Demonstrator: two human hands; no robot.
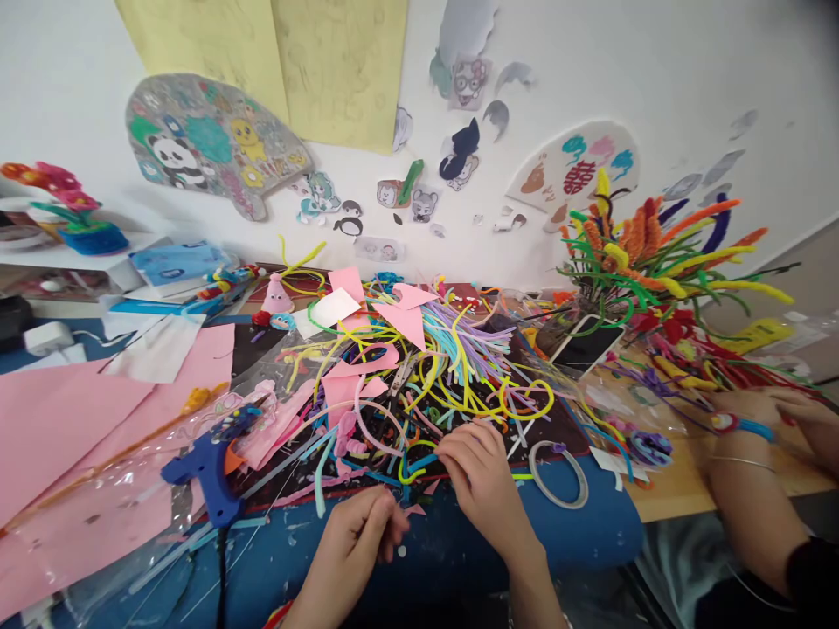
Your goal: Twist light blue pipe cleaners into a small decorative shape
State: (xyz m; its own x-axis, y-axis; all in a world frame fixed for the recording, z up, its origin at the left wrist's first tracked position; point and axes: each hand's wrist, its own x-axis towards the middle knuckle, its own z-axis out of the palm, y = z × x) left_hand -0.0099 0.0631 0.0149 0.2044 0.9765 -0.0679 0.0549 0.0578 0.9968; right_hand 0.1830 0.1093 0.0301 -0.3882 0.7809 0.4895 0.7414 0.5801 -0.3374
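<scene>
My left hand hovers over the front edge of the blue mat, its fingers curled in. Anything inside those fingers is hidden. Higher and to the right, my right hand has bent fingers closed at the end of a blue pipe cleaner. Just beside it lies a bent yellow-green pipe cleaner. Behind both hands spreads a tangled heap of pipe cleaners in yellow, purple and pale blue, with pink paper scraps on top. Scissors lie partly buried among them.
A blue glue gun rests on the left beside pink sheets. Right of my hand is a tape roll. A phone leans before a bunch of pipe-cleaner stems. Another person's hands work at the far right.
</scene>
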